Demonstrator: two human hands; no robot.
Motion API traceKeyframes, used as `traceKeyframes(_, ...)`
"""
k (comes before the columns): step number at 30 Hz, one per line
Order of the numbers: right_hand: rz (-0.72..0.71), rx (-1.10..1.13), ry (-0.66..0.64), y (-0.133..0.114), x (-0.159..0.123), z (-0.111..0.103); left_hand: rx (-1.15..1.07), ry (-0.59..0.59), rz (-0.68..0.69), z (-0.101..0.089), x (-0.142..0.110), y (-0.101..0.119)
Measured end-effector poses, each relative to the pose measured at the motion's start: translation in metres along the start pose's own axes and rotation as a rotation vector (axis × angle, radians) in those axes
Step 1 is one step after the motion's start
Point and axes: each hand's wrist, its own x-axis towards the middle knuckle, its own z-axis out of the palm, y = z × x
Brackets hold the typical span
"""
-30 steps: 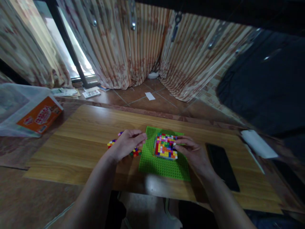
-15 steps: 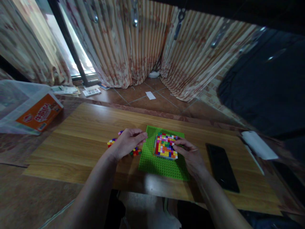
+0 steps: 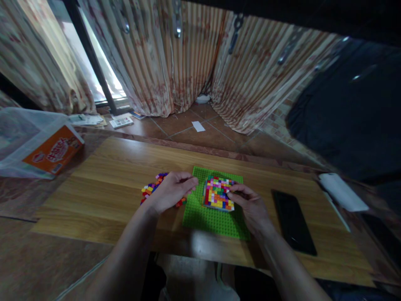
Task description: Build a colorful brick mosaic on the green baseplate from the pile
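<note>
A block built of many-coloured toy bricks stands on a green studded baseplate. My right hand is at the block's right side, thumb and forefinger closed together at its top edge; what lies between the tips is too small to make out. My left hand hovers by the baseplate's left edge with its fingers pinched. Anything inside that pinch is hidden. Beneath and behind this hand lies a heap of loose toy bricks, partly covered by the hand and wrist.
A black phone lies right of the baseplate on the wooden table. Farther right are a white object and a thin pale stick. A clear plastic bin with an orange label stands at the left.
My left hand has moved slightly right, toward the block, and more of the loose bricks shows behind it. My right hand stays at the block's right edge.
</note>
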Motion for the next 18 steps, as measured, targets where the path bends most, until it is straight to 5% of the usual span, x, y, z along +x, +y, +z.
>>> traceKeyframes(10,-0.072,-0.090,-0.029,-0.005,0.003,-0.004,-0.119,-0.033,-0.066,0.006,-0.001,-0.001)
traceKeyframes(15,-0.402,-0.338,0.040,-0.029,-0.003,0.010,-0.155,-0.047,-0.088,0.009,-0.003,0.006)
traceKeyframes(18,-0.592,-0.493,-0.038,-0.041,-0.014,0.031,-0.170,-0.085,-0.062,0.013,-0.004,0.009)
